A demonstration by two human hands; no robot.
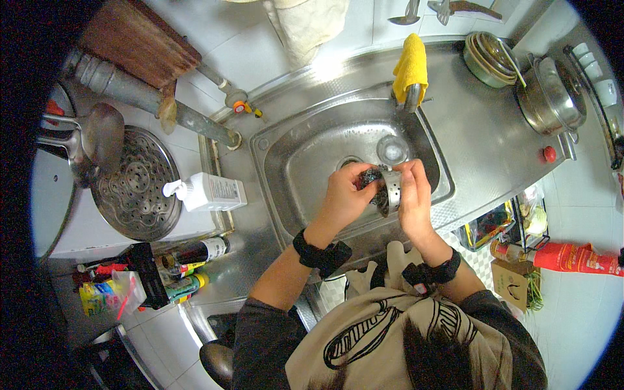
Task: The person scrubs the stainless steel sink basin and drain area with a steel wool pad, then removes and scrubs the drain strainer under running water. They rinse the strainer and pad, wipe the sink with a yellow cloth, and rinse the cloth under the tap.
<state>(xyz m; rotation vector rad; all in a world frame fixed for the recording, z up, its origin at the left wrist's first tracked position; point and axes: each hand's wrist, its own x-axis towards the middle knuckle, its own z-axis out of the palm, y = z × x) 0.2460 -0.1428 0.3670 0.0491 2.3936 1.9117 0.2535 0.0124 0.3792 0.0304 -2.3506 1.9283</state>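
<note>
Over the stainless steel sink basin [312, 141], my left hand [348, 192] grips a dark, wiry scouring pad [369, 179]. My right hand [414, 195] holds a small round metal part with holes in its rim [394, 187], which looks like a sink strainer basket. The pad touches or sits just beside its dark side; the fingers hide part of the contact. Behind my hands a round, clear or shiny item [392, 149] lies in the basin, near the drain opening [351, 161]. A yellow cloth [412, 63] drapes over the faucet [413, 97].
A white pump bottle [214, 191] lies left of the sink, near a perforated metal steamer plate [139, 183]. Stacked bowls [490, 58] and a steel pot [551, 97] stand at the back right. A small red object [549, 154] is near the counter's right edge. Bottles [204, 251] are at lower left.
</note>
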